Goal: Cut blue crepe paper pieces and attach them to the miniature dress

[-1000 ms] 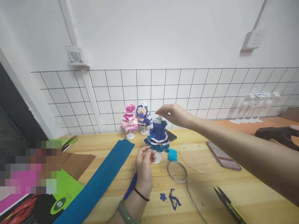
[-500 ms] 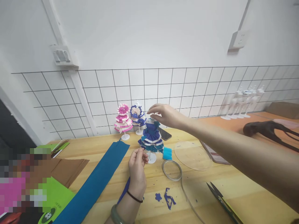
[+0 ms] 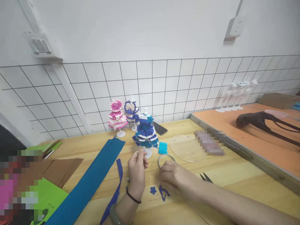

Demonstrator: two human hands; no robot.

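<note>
A small mannequin in a blue and white paper dress [image 3: 145, 133] stands on the wooden table [image 3: 234, 187]. My left hand [image 3: 137, 170] is just in front of its white base, thumb and fingers pinched together on something I cannot make out. My right hand [image 3: 174, 180] rests knuckles-up on the table with its fingers curled down, beside the clear tape ring [image 3: 161, 158] and right over the dark blue paper scraps [image 3: 163, 193]. A small blue paper flower [image 3: 153, 190] lies between my hands. A narrow dark blue strip [image 3: 114, 193] runs under my left wrist.
A long teal paper sheet [image 3: 93, 178] lies on the left, with brown paper [image 3: 61, 167] and a green booklet [image 3: 49, 195] beyond it. Pink [image 3: 116, 117] and purple [image 3: 131, 110] paper dresses stand by the wall. To the right are a phone [image 3: 159, 128], a clear disc [image 3: 185, 148], scissors [image 3: 206, 178] and an orange board [image 3: 246, 137].
My right hand has left the top of the blue dress and come down to the table by the scraps. The view has shifted right and closer; my left hand keeps its pinch.
</note>
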